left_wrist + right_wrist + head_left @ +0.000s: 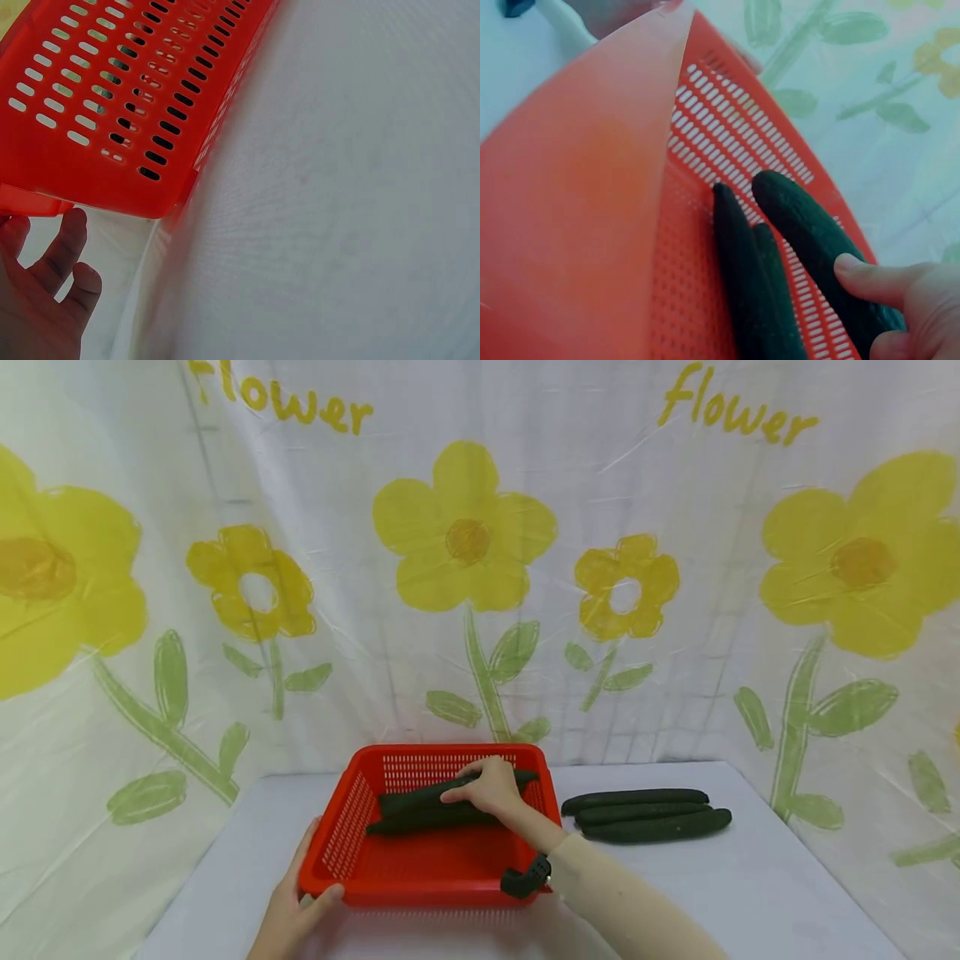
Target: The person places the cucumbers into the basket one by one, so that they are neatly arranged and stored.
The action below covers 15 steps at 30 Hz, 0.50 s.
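A red plastic basket [442,864] with slotted walls stands on the table. My left hand [296,897] grips its near left corner, thumb over the rim and fingers along the outside; the left wrist view shows fingertips [73,225] at the underside of the rim. Inside the basket, my right hand [491,789] holds a dark green cucumber [802,214] between thumb and fingers. This one lies above two other cucumbers [739,262] in the basket, along its far side. The far fingers of the right hand are hidden behind the cucumber.
Three more cucumbers [656,828] lie side by side on the white table [675,893], right of the basket. Behind the table hangs a white curtain [352,635] printed with yellow flowers. A black wrist device [527,877] sits on my right wrist above the basket's near rim.
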Motion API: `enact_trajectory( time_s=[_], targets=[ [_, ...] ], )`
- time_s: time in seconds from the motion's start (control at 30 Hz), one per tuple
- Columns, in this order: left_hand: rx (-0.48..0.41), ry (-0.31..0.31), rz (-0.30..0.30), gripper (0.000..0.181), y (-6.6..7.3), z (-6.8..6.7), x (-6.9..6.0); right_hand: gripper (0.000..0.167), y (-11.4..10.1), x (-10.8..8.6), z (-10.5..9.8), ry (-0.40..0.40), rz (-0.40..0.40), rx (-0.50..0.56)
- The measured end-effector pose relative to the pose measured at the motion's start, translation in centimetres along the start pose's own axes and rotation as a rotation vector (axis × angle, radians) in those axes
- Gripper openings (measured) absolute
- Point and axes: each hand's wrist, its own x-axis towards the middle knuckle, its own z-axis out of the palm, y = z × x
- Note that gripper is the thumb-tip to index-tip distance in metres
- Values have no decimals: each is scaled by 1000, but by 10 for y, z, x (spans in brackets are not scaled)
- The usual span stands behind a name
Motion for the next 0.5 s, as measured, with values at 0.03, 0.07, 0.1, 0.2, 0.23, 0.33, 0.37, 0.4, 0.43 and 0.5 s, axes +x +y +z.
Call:
enact_trajectory(
  time_s=[0.03, 0.07, 0.1, 0.2, 0.23, 0.33, 0.37, 0.4, 0.43, 0.5],
  targets=[
    [1, 3, 11, 92, 1, 0, 0, 34, 0, 1, 0, 2, 5, -5],
    [2, 5, 18, 93, 1, 0, 1, 34, 0, 2, -1, 3, 9, -9],
    [3, 9, 25, 93, 2, 0, 1, 34, 0, 2, -1, 4, 14, -9],
    [9, 18, 39, 94, 4, -1, 0, 35, 0, 4, -1, 8, 24, -14],
    [9, 20, 39, 95, 4, -1, 0, 35, -1, 5, -1, 12, 28, -16],
    [14, 23, 40, 95, 4, 0, -1, 37, -1, 7, -1, 21, 40, -12],
    [15, 23, 41, 95, 3, 0, -1, 38, -1, 7, 0, 24, 46, -8],
    [17, 23, 39, 95, 3, 0, -1, 38, -2, 8, 0, 26, 52, -4],
    [17, 22, 35, 95, 2, 0, -1, 38, -2, 9, 0, 26, 60, 7],
    [19, 18, 26, 94, 1, 0, -1, 38, -2, 10, 1, 27, 69, 28]
  ],
)
